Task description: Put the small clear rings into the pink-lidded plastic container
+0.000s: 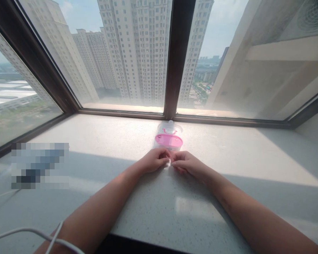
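Note:
My left hand (158, 159) and my right hand (184, 162) meet above the pale speckled sill, fingertips close together. Both are closed in a pinch. Whatever sits between the fingers is too small to make out, though a tiny whitish spot shows there. Just beyond my hands stands a small oval container (169, 140) with a pink top and clear sides. Behind it lies a clear plastic lid (172, 127) with a pink handle. My fingers partly cover the container's near side.
Dark window frames (172, 63) rise behind the speckled sill (116, 141). A blurred-out object (39, 165) lies on the left. A white cable (29, 230) crosses my left forearm at lower left. The sill's near edge drops to a dark gap at the bottom.

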`<state>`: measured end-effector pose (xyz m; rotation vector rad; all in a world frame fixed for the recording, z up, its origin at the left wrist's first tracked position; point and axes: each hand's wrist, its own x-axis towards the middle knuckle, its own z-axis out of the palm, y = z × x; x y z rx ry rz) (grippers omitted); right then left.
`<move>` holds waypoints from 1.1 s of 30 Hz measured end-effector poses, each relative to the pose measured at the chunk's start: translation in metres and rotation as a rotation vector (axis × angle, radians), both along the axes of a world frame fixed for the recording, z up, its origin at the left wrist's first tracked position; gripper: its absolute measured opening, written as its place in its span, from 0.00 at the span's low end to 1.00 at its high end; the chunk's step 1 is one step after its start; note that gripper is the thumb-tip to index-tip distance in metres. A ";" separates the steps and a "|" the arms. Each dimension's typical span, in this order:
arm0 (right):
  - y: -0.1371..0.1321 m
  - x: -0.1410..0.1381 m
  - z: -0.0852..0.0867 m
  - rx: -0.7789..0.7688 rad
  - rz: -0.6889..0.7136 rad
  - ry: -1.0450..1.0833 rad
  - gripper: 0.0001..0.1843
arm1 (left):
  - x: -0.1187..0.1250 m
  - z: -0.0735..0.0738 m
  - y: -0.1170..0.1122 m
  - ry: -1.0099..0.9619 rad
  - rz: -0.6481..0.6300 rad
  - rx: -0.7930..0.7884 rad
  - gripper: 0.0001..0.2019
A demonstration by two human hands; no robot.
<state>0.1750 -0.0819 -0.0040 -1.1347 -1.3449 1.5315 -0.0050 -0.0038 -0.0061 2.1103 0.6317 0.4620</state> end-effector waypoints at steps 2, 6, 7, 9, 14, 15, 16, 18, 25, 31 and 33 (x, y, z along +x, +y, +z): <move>-0.001 0.000 0.000 0.003 0.006 -0.036 0.06 | 0.001 -0.003 -0.003 -0.050 0.020 -0.017 0.08; 0.000 0.000 -0.001 0.011 0.012 -0.076 0.07 | -0.011 0.002 -0.004 -0.034 0.035 -0.125 0.08; 0.000 0.000 -0.001 0.009 0.013 -0.080 0.07 | -0.018 0.006 -0.001 -0.017 0.032 -0.192 0.09; 0.001 0.000 0.000 0.005 0.016 -0.086 0.07 | -0.033 0.018 0.008 -0.043 0.038 -0.308 0.10; 0.002 -0.002 0.002 0.010 0.017 -0.093 0.06 | -0.063 0.052 0.042 -0.147 0.060 -0.423 0.08; 0.002 -0.003 0.002 0.011 0.015 -0.096 0.06 | -0.064 0.056 0.048 -0.199 0.060 -0.461 0.08; 0.001 -0.003 0.002 0.012 0.012 -0.102 0.06 | -0.064 0.059 0.053 -0.266 0.071 -0.495 0.07; 0.001 -0.003 0.002 0.013 0.006 -0.111 0.06 | -0.058 0.060 0.060 -0.442 0.137 -0.559 0.07; 0.001 -0.002 -0.004 0.027 -0.016 -0.107 0.06 | -0.029 0.051 0.060 -0.851 0.417 -0.619 0.12; 0.002 -0.003 -0.005 0.031 -0.098 -0.090 0.13 | -0.028 0.037 0.036 -0.584 0.428 -0.634 0.13; 0.001 -0.004 -0.003 0.015 -0.132 -0.082 0.13 | -0.029 0.034 0.025 -0.449 0.342 -0.620 0.13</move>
